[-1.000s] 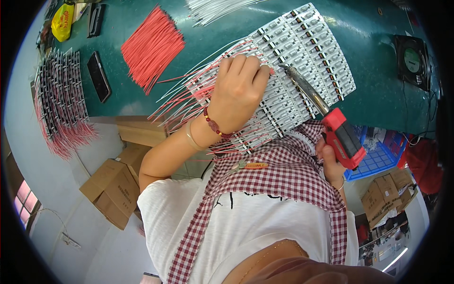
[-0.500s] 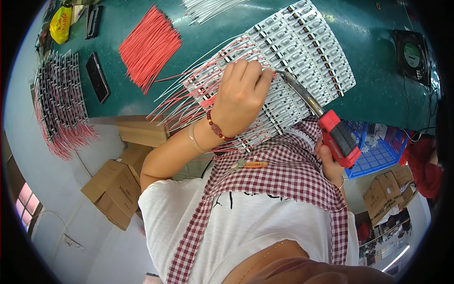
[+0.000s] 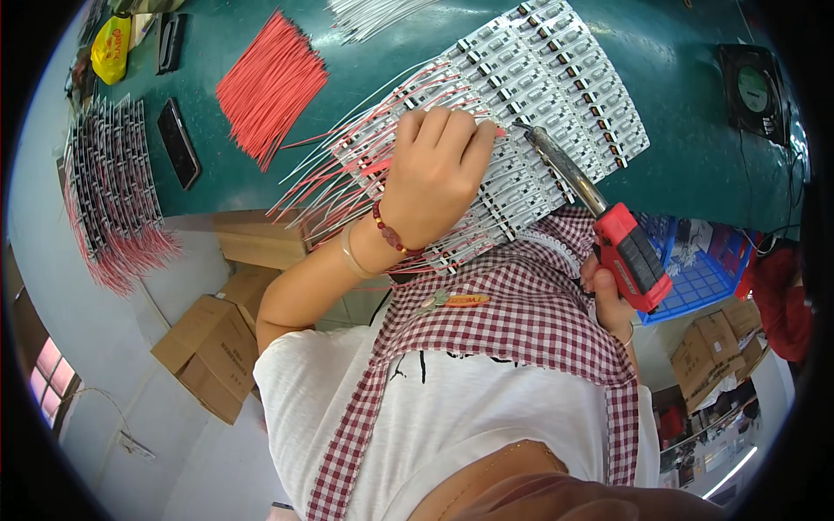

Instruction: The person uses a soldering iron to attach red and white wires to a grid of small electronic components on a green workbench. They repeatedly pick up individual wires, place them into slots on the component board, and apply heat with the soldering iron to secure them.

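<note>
A panel of small white circuit boards (image 3: 569, 95) lies slanted at the table's front edge, with red and white wires fanning out from its left part. Over those wired rows is my left hand (image 3: 439, 169), its fingers closed on a red wire (image 3: 375, 166) whose red end shows by the fingertips; the palm hides most of it. My right hand (image 3: 611, 300) grips a soldering iron (image 3: 632, 256) by its red and black handle. The iron's dark tip points up and left, close beside my left fingertips; whether it touches a board I cannot tell.
A pile of red wires (image 3: 271, 87) and a bundle of white wires (image 3: 378, 16) lie beyond. Wired boards (image 3: 113, 182) hang over the left edge near a phone (image 3: 178, 143). A black fan-like box (image 3: 752, 94) stands right. A blue basket (image 3: 695, 282) and cartons (image 3: 208, 356) are below.
The soldering iron has shifted slightly right, its tip farther from my left fingertips. My left hand and the board panel have slid a little left.
</note>
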`<state>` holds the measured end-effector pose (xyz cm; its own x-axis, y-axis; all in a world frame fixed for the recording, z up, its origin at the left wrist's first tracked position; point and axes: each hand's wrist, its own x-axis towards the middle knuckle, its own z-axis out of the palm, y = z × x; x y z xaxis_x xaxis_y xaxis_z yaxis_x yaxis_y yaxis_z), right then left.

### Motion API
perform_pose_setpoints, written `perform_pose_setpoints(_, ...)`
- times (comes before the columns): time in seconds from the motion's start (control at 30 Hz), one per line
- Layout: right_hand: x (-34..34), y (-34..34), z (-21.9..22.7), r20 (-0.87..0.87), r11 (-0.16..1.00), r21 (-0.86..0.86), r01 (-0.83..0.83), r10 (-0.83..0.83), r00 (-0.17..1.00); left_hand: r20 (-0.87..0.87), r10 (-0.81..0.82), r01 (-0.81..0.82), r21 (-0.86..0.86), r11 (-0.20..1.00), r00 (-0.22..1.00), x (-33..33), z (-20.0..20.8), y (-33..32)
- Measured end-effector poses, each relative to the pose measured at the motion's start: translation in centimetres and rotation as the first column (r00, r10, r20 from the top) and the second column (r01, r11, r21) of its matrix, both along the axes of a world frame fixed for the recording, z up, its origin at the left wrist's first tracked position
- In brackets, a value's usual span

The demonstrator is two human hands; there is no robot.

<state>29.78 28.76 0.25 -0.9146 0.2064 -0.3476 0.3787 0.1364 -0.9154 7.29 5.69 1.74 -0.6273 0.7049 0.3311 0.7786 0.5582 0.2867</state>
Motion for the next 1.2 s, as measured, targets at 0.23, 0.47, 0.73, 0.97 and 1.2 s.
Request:
perform_pose_setpoints(0.23,-0.3,-0.6,0.2,0.033,0.998,-0.049,0.045,-0.044,0.998,0.073,-0.016,0.014,0.025,1.000,0.997,0.8,-0.4,0.1)
perform_pose_setpoints(0.47,-0.3,-0.8,-0.2,-0.026,0.992,0.117,0.055,-0.052,0.998,0.104,-0.021,0.015,0.052,0.999,0.994,0.7,-0.2,0.1)
perform_pose_setpoints(0.73,-0.5,-0.4,-0.5,-0.047,0.973,0.223,-0.063,0.075,0.996,0.119,-0.021,0.016,0.045,0.999,0.993,0.9,-0.2,0.3)
perform_pose_setpoints(0.97,0.3,-0.2,-0.4,-0.079,0.974,0.226,-0.024,0.043,0.996,0.102,-0.026,0.024,0.020,0.999,0.994,0.7,-0.3,0.3)
perform_pose_setpoints(1.2,1.0,-0.1,-0.5,-0.062,0.993,0.114,-0.012,0.019,0.998,0.048,-0.025,0.023,0.035,0.999,0.999,1.2,0.1,0.2)
